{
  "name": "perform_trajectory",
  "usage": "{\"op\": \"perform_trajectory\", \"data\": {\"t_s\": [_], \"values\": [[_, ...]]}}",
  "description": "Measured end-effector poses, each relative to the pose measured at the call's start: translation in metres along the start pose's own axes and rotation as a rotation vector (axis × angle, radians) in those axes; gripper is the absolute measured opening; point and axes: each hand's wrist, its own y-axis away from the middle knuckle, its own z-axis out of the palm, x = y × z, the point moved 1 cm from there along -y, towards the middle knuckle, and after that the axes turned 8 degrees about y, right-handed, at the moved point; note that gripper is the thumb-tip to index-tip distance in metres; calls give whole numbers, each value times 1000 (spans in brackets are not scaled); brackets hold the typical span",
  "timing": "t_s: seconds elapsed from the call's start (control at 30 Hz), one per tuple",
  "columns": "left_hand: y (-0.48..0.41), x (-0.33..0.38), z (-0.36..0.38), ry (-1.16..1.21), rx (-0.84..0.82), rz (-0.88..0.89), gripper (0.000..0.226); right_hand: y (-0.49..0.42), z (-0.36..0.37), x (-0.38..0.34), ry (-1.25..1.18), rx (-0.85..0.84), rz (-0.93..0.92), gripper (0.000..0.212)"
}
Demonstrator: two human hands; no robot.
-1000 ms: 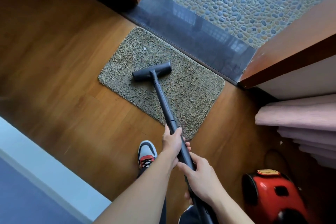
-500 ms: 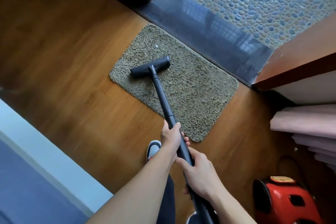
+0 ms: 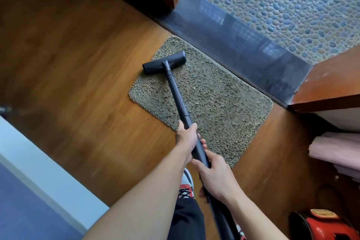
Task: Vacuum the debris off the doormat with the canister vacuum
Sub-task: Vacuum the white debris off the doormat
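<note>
both hands curl fully round the rigid, light-looking wand — left hand ahead, right hand just behind, a sound mid-shaft hold — floor head rests on the soft doormat at its far-left corner, pile likely to bunch; canister sits lower right.

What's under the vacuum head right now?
The floor head rests on the doormat at its far-left edge, one end apparently over the wood floor. Any debris beneath is hidden.

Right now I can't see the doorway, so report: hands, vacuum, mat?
Left hand and right hand both grip wand. Floor head on far left corner of doormat. Dark threshold just beyond it; red canister near right.
</note>
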Motion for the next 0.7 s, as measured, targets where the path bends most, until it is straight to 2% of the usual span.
{"op": "perform_trajectory", "data": {"t_s": [0.13, 0.3, 0.7], "values": [[-6, 11, 0, -10, -10, -20, 68, -11, 2, -4, 79, 28, 6, 6], [2, 6, -1, -31, -2, -25, 70, 2, 1, -7, 4, 12, 16, 5], [65, -72, 8, -47, 26, -81, 70, 67, -17, 61, 13, -79, 59, 4]]}}
